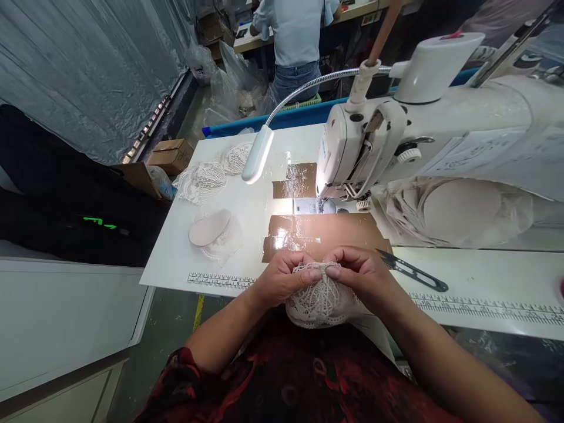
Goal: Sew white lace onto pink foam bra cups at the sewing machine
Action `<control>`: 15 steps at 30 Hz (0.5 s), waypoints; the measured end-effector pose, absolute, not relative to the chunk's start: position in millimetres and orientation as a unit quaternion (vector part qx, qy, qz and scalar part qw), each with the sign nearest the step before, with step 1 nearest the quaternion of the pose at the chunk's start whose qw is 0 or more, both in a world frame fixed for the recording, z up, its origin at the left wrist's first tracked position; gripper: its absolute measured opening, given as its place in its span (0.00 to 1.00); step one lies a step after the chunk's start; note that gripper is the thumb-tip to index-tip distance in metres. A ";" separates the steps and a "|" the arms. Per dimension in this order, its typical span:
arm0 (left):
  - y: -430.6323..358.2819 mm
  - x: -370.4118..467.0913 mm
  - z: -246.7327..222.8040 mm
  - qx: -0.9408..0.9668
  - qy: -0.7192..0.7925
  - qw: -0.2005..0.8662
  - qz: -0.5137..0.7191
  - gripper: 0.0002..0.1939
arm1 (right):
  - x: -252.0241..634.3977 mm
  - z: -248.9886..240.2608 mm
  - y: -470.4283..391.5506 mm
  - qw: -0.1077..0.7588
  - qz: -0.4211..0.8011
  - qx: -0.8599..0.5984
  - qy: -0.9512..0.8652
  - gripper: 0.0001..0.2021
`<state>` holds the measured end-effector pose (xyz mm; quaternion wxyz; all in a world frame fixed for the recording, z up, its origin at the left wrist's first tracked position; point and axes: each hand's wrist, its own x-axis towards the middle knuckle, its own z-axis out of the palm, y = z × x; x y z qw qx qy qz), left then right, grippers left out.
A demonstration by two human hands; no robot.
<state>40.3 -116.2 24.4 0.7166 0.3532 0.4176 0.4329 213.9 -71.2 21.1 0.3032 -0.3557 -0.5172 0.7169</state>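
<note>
A white lace bra cup (319, 302) hangs at the table's front edge, just above my lap. My left hand (291, 276) pinches its upper edge between thumb and fingers. Close beside it, my right hand (355, 270) grips the same edge, the two thumbs nearly meeting. Thread snips (414, 271) lie on the table by my right hand. Beyond my hands stands a white sewing machine (343, 153), its needle area lit, with brown tape (326, 229) stuck on the table in front of it.
To the left lie lace cups (205, 179) and a pale cup pad with lace (210, 229). A lamp (259, 154) arches over the table. Under the machine arm sits a bag of pale pads (462, 208). A ruler strip (484, 308) runs along the front edge. A person (295, 35) sits further back.
</note>
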 end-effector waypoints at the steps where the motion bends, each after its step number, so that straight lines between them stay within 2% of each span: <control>1: -115.4 40.6 23.9 0.343 0.425 0.713 0.440 0.19 | 213.8 20.2 -69.4 0.301 0.722 -0.357 -0.511 0.10; 5: -110.1 15.9 36.5 0.349 0.493 0.628 0.490 0.17 | 223.0 20.3 -59.8 0.292 0.703 -0.390 -0.519 0.13; 7: -103.7 -6.6 50.7 0.412 0.556 0.501 0.520 0.15 | 233.2 21.6 -54.0 0.301 0.663 -0.426 -0.537 0.15; 9: -91.9 -23.5 63.6 0.504 0.618 0.318 0.513 0.13 | 243.4 23.7 -48.1 0.301 0.618 -0.455 -0.566 0.15; 12: -64.0 -20.7 65.9 0.661 0.634 0.059 0.397 0.15 | 251.4 29.8 -37.7 0.273 0.536 -0.475 -0.642 0.14; 15: -35.4 13.9 42.2 0.793 0.573 -0.062 0.198 0.13 | 247.4 37.2 -24.1 0.223 0.429 -0.471 -0.738 0.12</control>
